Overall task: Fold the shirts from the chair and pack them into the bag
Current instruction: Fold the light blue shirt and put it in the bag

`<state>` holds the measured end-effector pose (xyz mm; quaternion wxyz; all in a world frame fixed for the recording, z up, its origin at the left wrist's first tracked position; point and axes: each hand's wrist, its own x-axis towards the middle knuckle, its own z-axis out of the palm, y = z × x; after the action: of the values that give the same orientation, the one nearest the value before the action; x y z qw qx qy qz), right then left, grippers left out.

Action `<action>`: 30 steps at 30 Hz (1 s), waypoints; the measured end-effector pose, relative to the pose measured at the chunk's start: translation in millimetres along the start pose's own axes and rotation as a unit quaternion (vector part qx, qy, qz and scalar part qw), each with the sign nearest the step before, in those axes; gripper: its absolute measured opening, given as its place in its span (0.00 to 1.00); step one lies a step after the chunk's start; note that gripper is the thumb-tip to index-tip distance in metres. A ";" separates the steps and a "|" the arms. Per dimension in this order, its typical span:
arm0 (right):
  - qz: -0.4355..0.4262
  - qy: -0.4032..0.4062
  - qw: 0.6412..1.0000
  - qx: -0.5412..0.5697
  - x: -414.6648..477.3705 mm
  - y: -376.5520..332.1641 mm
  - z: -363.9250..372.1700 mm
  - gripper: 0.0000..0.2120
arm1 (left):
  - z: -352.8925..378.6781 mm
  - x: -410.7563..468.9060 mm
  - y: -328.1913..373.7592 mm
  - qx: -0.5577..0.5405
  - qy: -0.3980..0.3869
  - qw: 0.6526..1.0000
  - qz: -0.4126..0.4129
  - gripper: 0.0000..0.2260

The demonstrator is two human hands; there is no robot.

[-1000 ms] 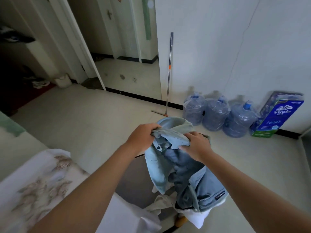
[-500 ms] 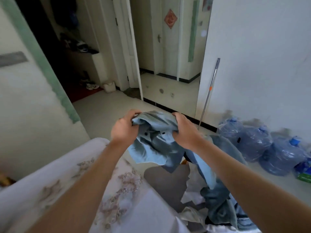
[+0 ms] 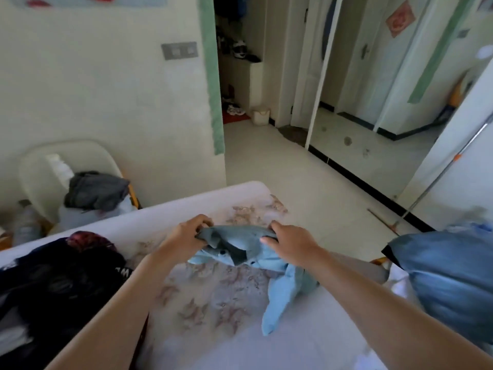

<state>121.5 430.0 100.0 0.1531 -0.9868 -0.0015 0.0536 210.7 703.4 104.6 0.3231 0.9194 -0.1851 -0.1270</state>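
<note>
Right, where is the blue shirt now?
Head view, centre: the shirt is gripped by left hand and right hand over the flowered sheet, right of the dark clothes.

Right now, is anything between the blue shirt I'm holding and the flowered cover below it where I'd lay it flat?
Nothing visible. The left hand and right hand grip the blue shirt over a bare patch of the flowered cover. The dark pile lies off to the left, the blue bundle to the right.
</note>
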 end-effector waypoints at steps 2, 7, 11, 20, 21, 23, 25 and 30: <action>-0.007 -0.039 0.999 -0.009 5.1 -15.9 0.8 0.14 | -7.0 -9.2 -26.6 -0.001 -0.021 1.000 -0.008 0.16; 0.009 -0.166 0.986 0.006 43.9 -35.8 -16.4 0.17 | -25.4 -14.0 -45.2 0.036 -0.155 0.986 -0.042 0.06; -0.018 -0.091 0.995 0.024 107.2 -40.0 -18.2 0.15 | -37.7 2.4 -48.7 -0.032 -0.225 0.962 -0.150 0.04; -0.113 0.122 0.986 -0.020 206.0 -57.6 26.4 0.16 | -2.6 71.9 -82.3 0.024 0.159 0.956 -0.245 0.26; -0.104 0.069 0.991 -0.036 203.6 -50.2 39.8 0.16 | 7.8 75.8 -84.4 0.032 0.140 0.963 -0.227 0.24; -0.037 -0.007 0.998 -0.042 198.1 -26.0 73.7 0.24 | 33.0 81.6 -89.6 0.000 0.075 0.979 -0.190 0.18; 0.052 -0.079 0.995 -0.017 190.4 -3.8 107.1 0.41 | 58.7 82.2 -88.1 -0.027 -0.017 0.984 -0.174 0.13; 0.051 -0.204 0.972 -0.108 178.4 11.4 141.8 0.21 | 116.2 82.9 -95.5 0.030 -0.169 0.976 -0.134 0.13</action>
<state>283.7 465.4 -56.6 0.0387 -0.9644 0.0113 0.2613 268.9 673.8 -54.2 0.2396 0.9104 -0.1154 -0.3169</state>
